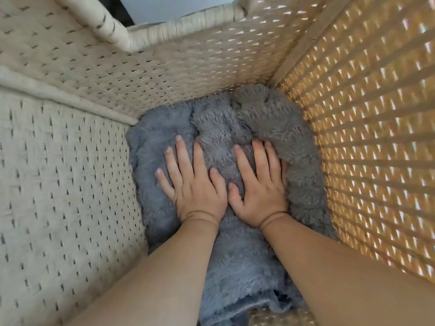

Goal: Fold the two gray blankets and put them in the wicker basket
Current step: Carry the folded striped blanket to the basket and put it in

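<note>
I look straight down into the wicker basket. A fluffy gray blanket lies folded at its bottom and fills the floor from wall to wall. A bunched fold of gray fleece rises at the far right corner; whether it is a second blanket I cannot tell. My left hand presses flat on the blanket with its fingers spread. Beside it, my right hand presses down too, fingers straight, its outer edge tucked under the raised fold.
Woven walls close in on all sides. The right wall glows orange where light comes through the weave. The basket's rim and a pale handle show at the top, with a strip of floor beyond.
</note>
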Tool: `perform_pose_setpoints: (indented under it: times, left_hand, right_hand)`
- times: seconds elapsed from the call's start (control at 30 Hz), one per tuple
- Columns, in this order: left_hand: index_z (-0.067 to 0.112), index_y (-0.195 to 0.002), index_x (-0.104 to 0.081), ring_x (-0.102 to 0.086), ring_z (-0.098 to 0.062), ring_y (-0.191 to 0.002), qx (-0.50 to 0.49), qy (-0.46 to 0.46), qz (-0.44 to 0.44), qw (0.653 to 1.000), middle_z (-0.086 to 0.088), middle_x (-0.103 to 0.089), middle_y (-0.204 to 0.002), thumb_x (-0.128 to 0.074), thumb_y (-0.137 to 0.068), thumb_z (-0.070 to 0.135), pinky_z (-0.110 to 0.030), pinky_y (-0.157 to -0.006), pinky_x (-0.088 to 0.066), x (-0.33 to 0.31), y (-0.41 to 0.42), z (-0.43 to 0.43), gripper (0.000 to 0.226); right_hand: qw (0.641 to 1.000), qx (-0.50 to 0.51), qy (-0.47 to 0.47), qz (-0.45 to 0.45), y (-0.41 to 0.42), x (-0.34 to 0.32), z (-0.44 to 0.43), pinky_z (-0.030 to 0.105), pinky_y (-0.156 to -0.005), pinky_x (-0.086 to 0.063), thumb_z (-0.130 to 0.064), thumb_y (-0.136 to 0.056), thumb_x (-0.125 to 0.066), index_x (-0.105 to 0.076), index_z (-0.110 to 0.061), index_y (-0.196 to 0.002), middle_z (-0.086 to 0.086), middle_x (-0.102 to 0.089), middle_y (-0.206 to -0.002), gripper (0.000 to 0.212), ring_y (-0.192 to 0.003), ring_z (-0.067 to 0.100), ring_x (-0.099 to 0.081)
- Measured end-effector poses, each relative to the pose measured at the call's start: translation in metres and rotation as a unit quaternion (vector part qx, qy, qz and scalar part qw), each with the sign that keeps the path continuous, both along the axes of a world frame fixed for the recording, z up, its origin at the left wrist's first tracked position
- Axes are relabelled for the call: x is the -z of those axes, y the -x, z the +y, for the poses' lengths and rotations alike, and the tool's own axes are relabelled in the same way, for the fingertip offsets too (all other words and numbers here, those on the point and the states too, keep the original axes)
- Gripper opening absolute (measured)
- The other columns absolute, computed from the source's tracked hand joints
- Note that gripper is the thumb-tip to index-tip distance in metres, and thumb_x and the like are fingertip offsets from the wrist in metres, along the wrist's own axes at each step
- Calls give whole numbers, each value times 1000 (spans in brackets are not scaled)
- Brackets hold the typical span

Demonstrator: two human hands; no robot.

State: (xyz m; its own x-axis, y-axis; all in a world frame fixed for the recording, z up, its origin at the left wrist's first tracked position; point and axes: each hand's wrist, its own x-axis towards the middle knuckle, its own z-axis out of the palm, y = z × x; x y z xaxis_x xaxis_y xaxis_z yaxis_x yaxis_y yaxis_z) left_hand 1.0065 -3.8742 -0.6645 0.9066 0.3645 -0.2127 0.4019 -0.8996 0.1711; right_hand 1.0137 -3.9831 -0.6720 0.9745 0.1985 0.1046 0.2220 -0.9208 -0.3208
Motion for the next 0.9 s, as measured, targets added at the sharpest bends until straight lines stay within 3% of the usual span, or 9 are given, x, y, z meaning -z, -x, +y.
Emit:
perform_pose_setpoints:
  times: [0.17,0.27,0.37,0.43,0.47,0.57,0.63,0.73,0.9]
  left_hand:
    - [14,-146,-34,-12,-28,-146,6,5,-5,1000,-7,-17,-159,-26,-84,36,-41,-112,12,5,-2,-1,66]
    - [22,-151,-18,2,-22,-147,21,17,51,998,-1,-2,-161,-25,-91,38,-43,-112,17,-24,0,4,63]
    - [26,-152,-4,8,-23,-147,52,47,111,991,-3,7,-161,-26,-97,42,-49,-116,8,-68,5,11,62]
    - [29,-152,0,5,-26,-147,65,72,141,985,-8,7,-160,-33,-96,47,-51,-118,-2,-103,15,17,67]
    - [31,-151,-1,1,-28,-147,72,80,151,983,-9,5,-160,-37,-94,50,-52,-118,-6,-119,21,20,71]
    - [46,-147,3,3,-29,-146,122,93,222,963,-5,7,-159,-43,-82,70,-54,-116,-13,-155,47,21,83]
    - [54,-139,21,10,-30,-146,132,102,307,937,1,19,-157,-44,-68,84,-55,-114,-15,-163,68,20,101]
    - [58,-113,49,20,-33,-144,126,106,386,908,5,39,-149,-52,-53,89,-58,-114,-13,-155,86,21,122]
    - [40,-98,62,35,-40,-135,154,37,447,880,-8,56,-135,-57,-51,88,-67,-108,-2,-108,81,8,137]
  right_hand:
    - [1000,-2,-2,0,-1,5,0,30,-109,-7,-34,-77,-44,-58,-5,-129,28,-52,-133,61,-127,32,-28]
    - [991,4,4,131,3,-30,-3,33,-113,0,-37,-83,-48,-41,-14,-144,20,-34,-150,65,-140,30,-19]
    - [972,-19,-4,235,4,-74,-13,28,-111,18,-44,-92,-45,-19,-24,-152,8,-9,-161,69,-147,23,-1]
    - [962,-33,-15,272,3,-108,-21,31,-116,7,-44,-92,-46,-20,-25,-151,6,-9,-160,67,-147,22,-4]
    - [961,-22,-20,274,3,-125,-25,34,-117,-8,-40,-91,-49,-29,-22,-148,9,-20,-157,63,-144,26,-16]
    - [954,137,-13,267,11,-166,-38,41,-94,-45,-37,-86,-54,-45,-18,-128,10,-44,-130,48,-116,32,-48]
    - [908,228,-20,351,27,-177,-48,44,-99,-43,-49,-85,-56,-32,-22,-137,10,-37,-139,63,-125,32,-44]
    - [848,210,-11,487,58,-169,-53,45,-106,-35,-62,-80,-60,9,-40,-148,8,-7,-158,100,-141,32,-26]
    - [861,169,49,477,73,-123,-49,39,-100,-42,-62,-81,-59,19,-42,-146,19,-2,-157,104,-136,37,-33]
